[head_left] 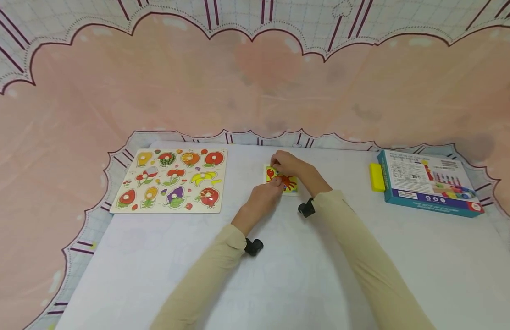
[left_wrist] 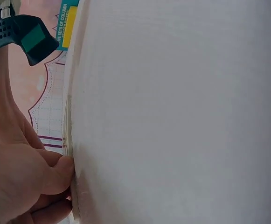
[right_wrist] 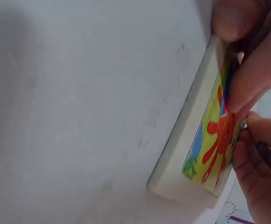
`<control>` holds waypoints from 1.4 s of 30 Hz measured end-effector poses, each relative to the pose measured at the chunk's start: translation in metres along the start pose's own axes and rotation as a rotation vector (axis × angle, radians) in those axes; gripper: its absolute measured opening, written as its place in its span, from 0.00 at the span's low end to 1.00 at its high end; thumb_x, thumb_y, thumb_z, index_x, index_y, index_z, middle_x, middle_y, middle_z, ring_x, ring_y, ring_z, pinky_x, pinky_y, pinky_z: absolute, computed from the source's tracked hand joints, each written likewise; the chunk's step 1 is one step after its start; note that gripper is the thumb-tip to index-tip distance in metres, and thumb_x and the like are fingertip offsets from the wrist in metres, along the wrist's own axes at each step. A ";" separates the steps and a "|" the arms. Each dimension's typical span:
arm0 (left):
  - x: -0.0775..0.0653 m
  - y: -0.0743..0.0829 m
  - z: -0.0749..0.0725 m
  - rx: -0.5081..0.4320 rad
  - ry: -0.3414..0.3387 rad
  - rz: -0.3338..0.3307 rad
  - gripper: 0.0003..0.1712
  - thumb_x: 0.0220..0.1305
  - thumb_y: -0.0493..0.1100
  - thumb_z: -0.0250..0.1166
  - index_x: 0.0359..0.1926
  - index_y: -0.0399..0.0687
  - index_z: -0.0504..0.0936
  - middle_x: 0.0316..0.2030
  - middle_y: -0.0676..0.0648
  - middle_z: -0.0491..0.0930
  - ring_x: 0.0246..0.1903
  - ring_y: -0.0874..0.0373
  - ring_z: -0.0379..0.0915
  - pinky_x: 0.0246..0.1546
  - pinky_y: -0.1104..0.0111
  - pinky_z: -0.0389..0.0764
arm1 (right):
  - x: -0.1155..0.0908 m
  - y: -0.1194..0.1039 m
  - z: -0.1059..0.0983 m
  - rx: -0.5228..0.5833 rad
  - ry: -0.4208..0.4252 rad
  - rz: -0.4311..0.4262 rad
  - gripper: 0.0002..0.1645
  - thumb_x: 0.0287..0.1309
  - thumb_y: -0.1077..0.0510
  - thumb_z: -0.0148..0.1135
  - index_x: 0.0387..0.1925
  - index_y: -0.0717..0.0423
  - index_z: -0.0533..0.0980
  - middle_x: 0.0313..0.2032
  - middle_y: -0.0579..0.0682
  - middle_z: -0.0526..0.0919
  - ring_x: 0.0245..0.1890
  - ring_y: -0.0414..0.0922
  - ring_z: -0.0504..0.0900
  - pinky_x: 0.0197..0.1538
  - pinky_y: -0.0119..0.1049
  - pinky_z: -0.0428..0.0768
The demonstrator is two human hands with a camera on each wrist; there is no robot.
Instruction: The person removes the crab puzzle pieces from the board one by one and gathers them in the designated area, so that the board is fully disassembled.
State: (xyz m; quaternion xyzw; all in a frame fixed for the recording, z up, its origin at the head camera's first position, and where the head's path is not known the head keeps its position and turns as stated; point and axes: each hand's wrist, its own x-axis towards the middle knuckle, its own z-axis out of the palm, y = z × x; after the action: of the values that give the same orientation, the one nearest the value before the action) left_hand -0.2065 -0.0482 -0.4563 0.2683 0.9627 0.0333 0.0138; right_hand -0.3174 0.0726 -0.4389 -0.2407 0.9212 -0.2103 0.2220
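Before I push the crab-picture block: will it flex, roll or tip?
Probably stiff: the crab-picture block has a thick, straight side. Rolling looks unlikely, given its flat, square-cornered shape. Tipping seems unlikely too, since it sits low and broad on the white table.

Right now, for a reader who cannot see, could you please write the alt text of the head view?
A person's left hand and right hand touch a small crab-picture board on a white table. A fruit puzzle board lies to their left; to their right, a teal-sided box with a yellow block beside it.
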 end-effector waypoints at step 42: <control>0.000 0.004 -0.002 0.010 -0.049 -0.017 0.25 0.67 0.35 0.60 0.65 0.43 0.73 0.68 0.45 0.69 0.57 0.51 0.77 0.45 0.61 0.84 | 0.002 0.017 -0.003 0.209 -0.041 -0.033 0.17 0.65 0.55 0.59 0.50 0.60 0.74 0.43 0.55 0.76 0.41 0.46 0.71 0.43 0.30 0.73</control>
State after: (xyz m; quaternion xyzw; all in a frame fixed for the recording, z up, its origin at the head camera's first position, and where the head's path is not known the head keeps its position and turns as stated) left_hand -0.2048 -0.0452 -0.4546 0.2609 0.9644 0.0219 0.0364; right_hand -0.3267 0.0862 -0.4459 -0.2356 0.8854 -0.3039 0.2610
